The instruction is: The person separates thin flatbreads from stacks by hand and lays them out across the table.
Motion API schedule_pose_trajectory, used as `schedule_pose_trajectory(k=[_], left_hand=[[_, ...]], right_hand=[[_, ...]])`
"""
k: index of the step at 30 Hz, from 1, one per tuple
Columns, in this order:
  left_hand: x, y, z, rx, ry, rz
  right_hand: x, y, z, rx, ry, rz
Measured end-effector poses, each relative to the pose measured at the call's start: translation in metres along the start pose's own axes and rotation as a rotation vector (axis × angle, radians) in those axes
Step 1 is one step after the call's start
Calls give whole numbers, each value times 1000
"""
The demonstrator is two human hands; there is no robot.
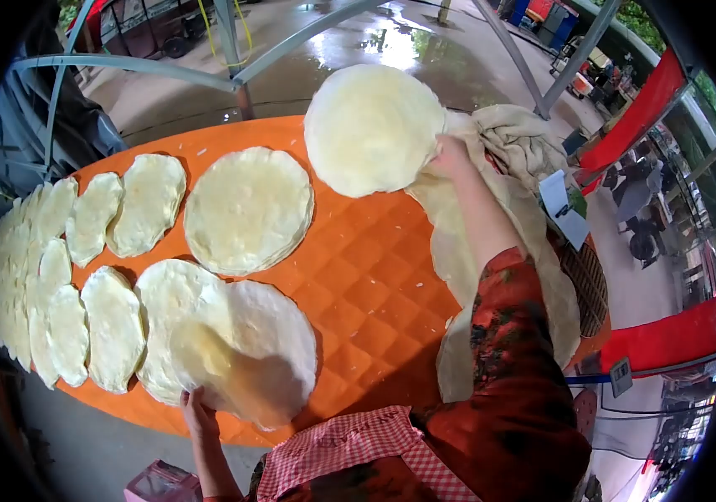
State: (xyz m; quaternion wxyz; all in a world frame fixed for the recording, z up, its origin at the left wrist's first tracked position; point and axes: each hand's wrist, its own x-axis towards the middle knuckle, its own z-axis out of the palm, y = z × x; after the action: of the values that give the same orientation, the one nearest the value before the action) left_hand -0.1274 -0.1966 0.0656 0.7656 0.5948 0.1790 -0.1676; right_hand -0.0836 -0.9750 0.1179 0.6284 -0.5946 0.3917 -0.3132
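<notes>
My right hand (450, 155) pinches the right edge of a round flatbread (370, 130), which is raised near the far side of the orange table (366, 284). At the near left, my left hand (196, 407) has its fingers closed on the lower edge of a thin flatbread (270, 335) that overlaps a stack of flatbreads (169, 301). Part of that thin bread looks smeared by motion. Another round stack (249, 209) lies between the two hands, towards the far edge.
Folded flatbread stacks (113, 326) fill the left end of the table. A beige cloth (517, 138) and a woven basket (584, 280) are at the right. Metal frame bars (299, 38) stand beyond the table. A pink box (161, 483) sits below the near left edge.
</notes>
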Motion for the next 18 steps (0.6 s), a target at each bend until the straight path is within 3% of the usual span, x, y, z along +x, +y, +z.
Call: schedule_pose_trajectory(k=[2,3,5,6,7,8,9,11,13,15,17,18], left_hand=[[-8,4,10,-18,-36,-16],[-11,8,15,-22,-60,-29],[-16,14,31,-39,-78,-37],[-23,20,46,-45,-76,-37],[-29,26,62,-53,-76,-34],[-33,30,80,-49,-94,-29],[-37,35,99,-43,-116,-21],[-27,43,115,9,-237,2],[-36,64,158,-3,-329,66],[-27,75,179,0,-621,205],[-49,95,213,116,-660,509],[-47,94,211,185,-680,576]], right_hand=[[2,76,0,-301,-10,7],[-32,115,16,-180,-84,46],[-122,193,68,16,-395,-190],[-238,149,104,62,-586,-204],[-306,118,117,-401,-1015,-342],[-391,88,124,-138,-1022,-300],[-430,46,124,-344,-1184,-576],[-486,33,138,-339,-1049,-714],[-478,18,158,-466,-1025,-392],[-432,13,175,-78,-761,-433],[-365,-11,157,-75,-485,-511],[-335,-42,129,-142,-499,-262]])
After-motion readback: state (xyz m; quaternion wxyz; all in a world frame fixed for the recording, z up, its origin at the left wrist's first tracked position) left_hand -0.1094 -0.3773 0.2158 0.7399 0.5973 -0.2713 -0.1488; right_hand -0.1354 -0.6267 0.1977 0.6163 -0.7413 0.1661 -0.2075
